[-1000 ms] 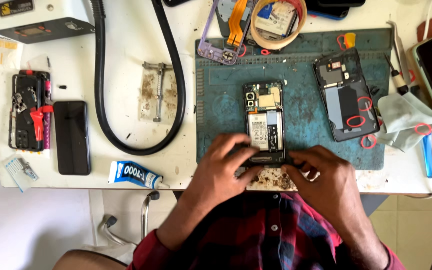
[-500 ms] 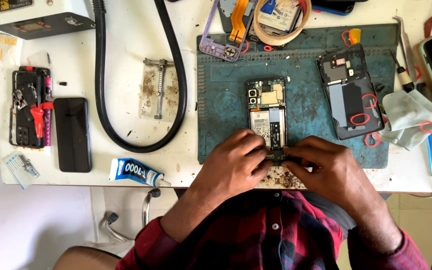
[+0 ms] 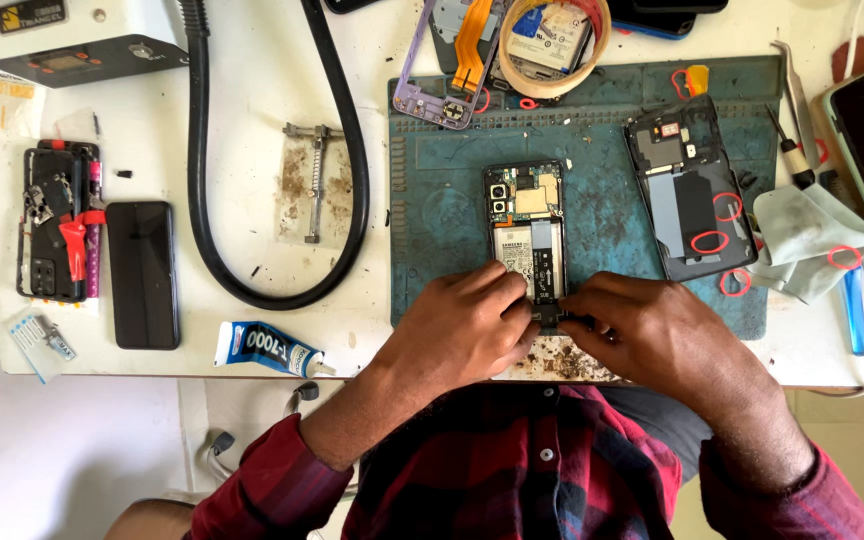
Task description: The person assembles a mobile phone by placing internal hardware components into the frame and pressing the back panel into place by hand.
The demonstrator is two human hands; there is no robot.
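On blue-green rubber work mat (image 3: 432, 200): opened black smartphone with exposed boards (image 3: 527, 225), light, fragile; left hand (image 3: 462, 330) and right hand (image 3: 652, 335) pinching lower edge; grip frame sides only.

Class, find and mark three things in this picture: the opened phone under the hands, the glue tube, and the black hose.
opened phone (image 3: 525, 215), head view, on its exposed upper board.
glue tube (image 3: 270, 348), head view, on the tube's middle.
black hose (image 3: 199, 180), head view, on its left run.
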